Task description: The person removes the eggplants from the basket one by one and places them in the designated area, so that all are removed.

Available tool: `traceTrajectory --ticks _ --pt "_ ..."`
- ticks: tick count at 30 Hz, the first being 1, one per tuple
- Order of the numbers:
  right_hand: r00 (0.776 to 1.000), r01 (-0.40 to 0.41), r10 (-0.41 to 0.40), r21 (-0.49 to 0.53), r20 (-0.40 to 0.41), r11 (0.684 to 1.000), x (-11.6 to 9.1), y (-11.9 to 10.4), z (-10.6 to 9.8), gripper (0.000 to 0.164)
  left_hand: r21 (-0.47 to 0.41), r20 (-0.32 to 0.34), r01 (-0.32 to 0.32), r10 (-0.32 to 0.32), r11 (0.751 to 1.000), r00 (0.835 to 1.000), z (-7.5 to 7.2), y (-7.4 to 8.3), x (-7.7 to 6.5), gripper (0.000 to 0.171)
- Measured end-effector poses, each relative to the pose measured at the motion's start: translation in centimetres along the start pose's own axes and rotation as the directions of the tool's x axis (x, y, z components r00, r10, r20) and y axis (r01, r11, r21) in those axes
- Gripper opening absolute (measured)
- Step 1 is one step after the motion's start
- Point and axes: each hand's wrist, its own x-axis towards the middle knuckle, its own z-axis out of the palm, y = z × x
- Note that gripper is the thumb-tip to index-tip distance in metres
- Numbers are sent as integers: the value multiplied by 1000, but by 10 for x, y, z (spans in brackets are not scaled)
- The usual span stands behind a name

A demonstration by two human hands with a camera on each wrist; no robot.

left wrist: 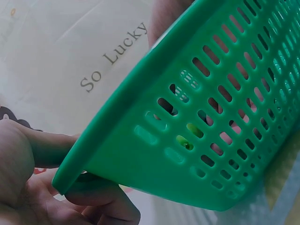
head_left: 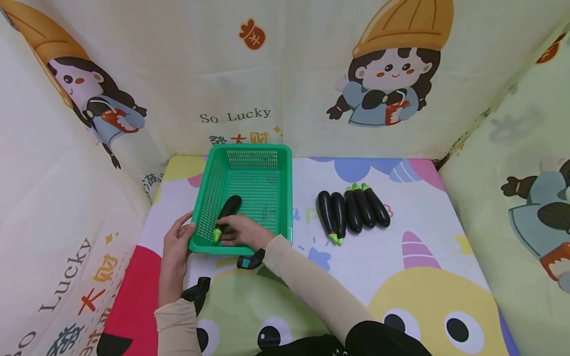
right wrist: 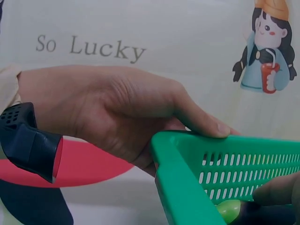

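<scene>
A green plastic basket (head_left: 288, 198) with slotted walls stands left of the table's middle. My left hand (head_left: 174, 254) grips its near left corner, the thumb over the rim and the fingers beneath, as the left wrist view shows. Inside the basket, a dark purple eggplant (head_left: 231, 204) lies along the left side, its green stem end (right wrist: 228, 211) towards me. My right hand (head_left: 246, 231) reaches in over the near rim and holds this eggplant near its stem end; part of the grip is hidden. To the right, several more eggplants (head_left: 353, 212) lie side by side on the table.
A colourful cartoon-print cloth (head_left: 427, 296) covers the table. Printed fabric walls (head_left: 311, 74) enclose the back and both sides. Black straps with small devices (head_left: 251, 260) sit on both wrists. The basket's far edge is close to the back wall.
</scene>
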Motion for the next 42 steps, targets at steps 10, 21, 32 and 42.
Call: traceTrajectory --ticks 10,21,32,42 --pt "1000 24 -24 8 -10 1000 -1 -2 2 7 -18 5 7 -7 1000 1000 0 0 1 56" --pt "992 105 -108 -52 -58 993 -4 -3 2 19 -14 -5 7 -7 1000 1000 1 1 0 55" --pt "956 293 -293 -84 16 952 -5 -5 5 38 -23 -16 -6 5 1000 1000 0 0 0 55" --pt "911 412 -413 -147 26 899 -14 -9 6 87 -25 -6 -16 16 1000 1000 0 -1 0 56"
